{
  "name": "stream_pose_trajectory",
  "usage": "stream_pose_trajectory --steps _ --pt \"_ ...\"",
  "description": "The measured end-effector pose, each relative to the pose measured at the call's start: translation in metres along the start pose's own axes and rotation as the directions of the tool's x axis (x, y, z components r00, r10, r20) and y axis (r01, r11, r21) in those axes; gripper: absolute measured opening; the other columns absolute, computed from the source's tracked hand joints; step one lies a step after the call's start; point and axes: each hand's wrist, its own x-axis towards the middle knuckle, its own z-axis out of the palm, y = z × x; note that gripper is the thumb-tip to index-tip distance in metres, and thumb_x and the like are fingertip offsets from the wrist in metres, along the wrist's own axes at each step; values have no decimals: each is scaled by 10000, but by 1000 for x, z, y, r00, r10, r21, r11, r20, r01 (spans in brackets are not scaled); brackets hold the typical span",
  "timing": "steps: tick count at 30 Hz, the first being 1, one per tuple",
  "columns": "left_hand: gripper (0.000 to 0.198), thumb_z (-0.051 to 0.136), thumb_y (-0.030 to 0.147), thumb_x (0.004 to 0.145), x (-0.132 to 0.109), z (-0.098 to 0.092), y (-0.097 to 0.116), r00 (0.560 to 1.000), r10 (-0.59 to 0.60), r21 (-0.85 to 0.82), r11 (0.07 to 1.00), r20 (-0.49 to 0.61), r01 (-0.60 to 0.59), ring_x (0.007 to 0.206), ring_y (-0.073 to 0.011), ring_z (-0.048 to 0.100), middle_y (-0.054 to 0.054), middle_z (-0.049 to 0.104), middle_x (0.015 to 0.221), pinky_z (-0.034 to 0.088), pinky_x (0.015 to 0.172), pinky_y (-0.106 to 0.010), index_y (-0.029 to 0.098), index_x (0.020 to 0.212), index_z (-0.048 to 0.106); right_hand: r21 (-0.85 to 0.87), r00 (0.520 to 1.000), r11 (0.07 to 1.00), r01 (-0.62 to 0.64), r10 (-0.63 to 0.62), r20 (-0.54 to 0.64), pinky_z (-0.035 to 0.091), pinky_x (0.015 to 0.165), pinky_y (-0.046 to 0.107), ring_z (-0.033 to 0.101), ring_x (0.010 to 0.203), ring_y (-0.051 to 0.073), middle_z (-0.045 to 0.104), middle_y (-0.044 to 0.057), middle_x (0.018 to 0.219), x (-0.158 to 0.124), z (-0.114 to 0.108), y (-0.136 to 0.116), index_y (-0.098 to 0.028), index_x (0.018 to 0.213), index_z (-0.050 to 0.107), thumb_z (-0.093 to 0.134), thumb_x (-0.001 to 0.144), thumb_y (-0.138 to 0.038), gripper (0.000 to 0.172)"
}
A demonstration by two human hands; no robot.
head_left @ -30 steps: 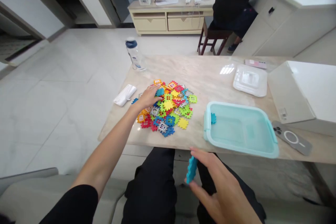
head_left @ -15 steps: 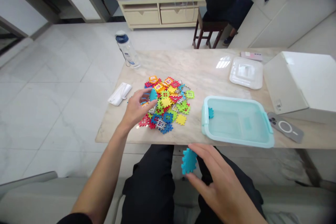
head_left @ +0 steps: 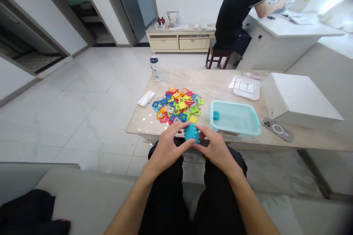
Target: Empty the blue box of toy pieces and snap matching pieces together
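Note:
My left hand [head_left: 169, 147] and my right hand [head_left: 214, 146] meet above my lap, close to the table's front edge. Between their fingertips are turquoise notched building tiles [head_left: 191, 133], pressed against each other. My left hand is closed on the left one and my right hand on the right one; whether they are locked together I cannot tell. Just beyond lies a heap of coloured notched building tiles [head_left: 182, 105], some with window grids. One more turquoise tile [head_left: 216, 115] rests at the left end inside the light-blue plastic bin [head_left: 255, 117].
A clear water bottle [head_left: 156, 69] and a white tissue pack [head_left: 146, 98] stand left of the heap. On the right are a clear lid [head_left: 246, 89], a white box [head_left: 300, 97] and a grey phone [head_left: 278, 129]. A person [head_left: 237, 11] sits on a stool beyond the table.
My left hand has come back from the heap with a turquoise tile and joined my right hand. The two tiles now touch. The view has tilted upward.

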Motion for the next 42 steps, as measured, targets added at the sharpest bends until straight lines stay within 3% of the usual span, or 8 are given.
stream_pose_trajectory --steps 4,7,11,16,25,30,35,42 --pt "464 829 384 1001 -4 12 -15 995 93 75 993 -19 -91 1310 -290 723 -107 765 1403 590 1150 -472 277 1442 728 -28 999 999 -18 16 -51 686 926 429 791 955 270 823 105 1180 1 -2 5 -237 1536 686 856 966 -392 614" --pt "484 802 386 1028 -9 19 -18 986 166 155 975 -16 -161 1344 -291 704 -115 750 1418 570 1175 -477 272 1485 691 -24 998 999 -30 29 -50 667 991 438 800 1030 279 818 108 1239 0 -4 10 -242 1574 649 844 942 -325 666" --pt "510 799 380 1032 -12 22 -18 986 156 184 969 53 -163 1349 -288 697 -115 739 1432 563 1180 -474 269 1512 670 -57 1000 998 22 -23 -16 650 1022 440 781 1061 275 798 107 1241 -1 -8 9 -235 1575 636 808 940 -280 659" --pt "523 818 415 1015 -10 17 -21 992 101 50 993 75 -105 1345 -298 703 -115 736 1461 575 1164 -482 288 1505 689 -58 996 994 95 -94 9 643 986 437 748 1006 267 759 81 1102 0 -13 0 -229 1525 660 803 995 -361 565" --pt "534 860 430 971 -8 18 -13 998 -34 -159 986 53 42 1268 -294 758 -109 757 1477 638 1077 -446 276 1468 739 -50 989 989 140 -142 -40 630 929 413 721 967 258 747 74 1092 0 -15 -6 -257 1511 665 811 1026 -413 529" --pt "586 921 438 904 -6 18 -13 981 -171 -332 923 94 193 1167 -313 806 -131 781 1452 655 1054 -466 244 1438 776 -56 976 979 193 -198 -94 639 914 409 717 925 244 770 89 1190 -2 -11 -6 -275 1540 669 818 1030 -396 545" --pt "600 996 433 813 -1 16 -19 968 -203 -506 825 148 251 1129 -313 819 -131 851 1268 647 1050 -446 200 1340 827 -43 962 973 225 -229 -147 662 839 390 726 1001 252 722 116 1334 -2 -8 -11 -318 1572 673 835 1016 -408 586" --pt "615 1020 486 780 0 19 -19 948 -253 -610 725 196 319 1070 -322 847 -114 867 1172 640 1073 -495 214 1295 819 -94 945 956 277 -289 -150 593 1163 560 700 1339 371 686 145 1498 -1 -11 -16 -348 1671 575 925 927 -463 830"
